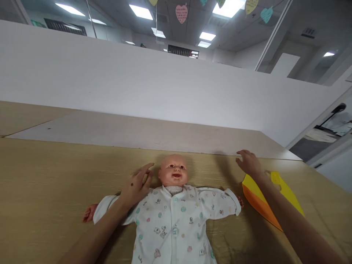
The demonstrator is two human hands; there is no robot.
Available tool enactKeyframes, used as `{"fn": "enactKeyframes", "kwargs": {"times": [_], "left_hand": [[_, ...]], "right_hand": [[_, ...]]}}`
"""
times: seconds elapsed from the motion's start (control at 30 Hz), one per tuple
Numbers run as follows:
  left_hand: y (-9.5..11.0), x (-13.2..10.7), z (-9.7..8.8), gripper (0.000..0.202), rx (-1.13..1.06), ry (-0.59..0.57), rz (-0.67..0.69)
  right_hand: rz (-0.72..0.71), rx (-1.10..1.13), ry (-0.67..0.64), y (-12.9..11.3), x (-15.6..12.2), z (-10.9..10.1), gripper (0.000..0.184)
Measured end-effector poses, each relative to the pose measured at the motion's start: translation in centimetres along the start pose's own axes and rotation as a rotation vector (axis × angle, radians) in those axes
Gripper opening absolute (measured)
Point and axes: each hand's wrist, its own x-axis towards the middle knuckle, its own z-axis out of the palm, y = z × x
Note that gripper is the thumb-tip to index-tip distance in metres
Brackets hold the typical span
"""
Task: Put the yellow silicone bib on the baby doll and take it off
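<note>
A baby doll [173,216] lies on its back on the wooden table [41,183], with its bald head [173,170] toward the far side and its arms spread. It wears a white print sleepsuit. My left hand [136,185] sits over the doll's shoulder and sleeve, with fingers spread beside its cheek, holding nothing. My right hand [249,164] hovers open above the table, beyond the doll's other arm. It is nearest a flat yellow-and-orange plastic piece [257,198], which my right forearm partly hides.
A pale board [137,132] lies along the table's far side. Behind it rises a white partition wall [137,73]. Paper hearts hang beyond the partition, and a doorway or glass panel stands at the right.
</note>
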Motion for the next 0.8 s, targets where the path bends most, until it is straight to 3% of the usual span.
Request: {"fn": "enactKeyframes", "kwargs": {"times": [0.2, 0.3, 0.4, 0.67, 0.8], "left_hand": [[0.0, 0.0, -0.1, 0.022, 0.031, -0.006, 0.067], [0.6, 0.0, -0.3, 0.023, 0.032, -0.017, 0.049], [1.2, 0.0, -0.4, 0.026, 0.033, -0.053, 0.011], [1.8, 0.1, -0.7, 0.025, -0.026, -0.153, -0.125], [2.2, 0.3, -1.6, 0.020, -0.158, -0.122, -0.197]], "right_hand": [[-0.278, 0.433, 0.021, -10.8, -2.6, 0.9, 0.025], [-0.405, 0.554, 0.091, -14.0, -4.2, 0.8, 0.025], [-0.442, 0.618, 0.121, -14.7, -5.1, 0.7, 0.025], [-0.399, 0.680, 0.078, -13.6, -5.8, 0.2, 0.020], [-0.438, 0.723, 0.042, -14.3, -7.1, -1.3, 0.023]]}}
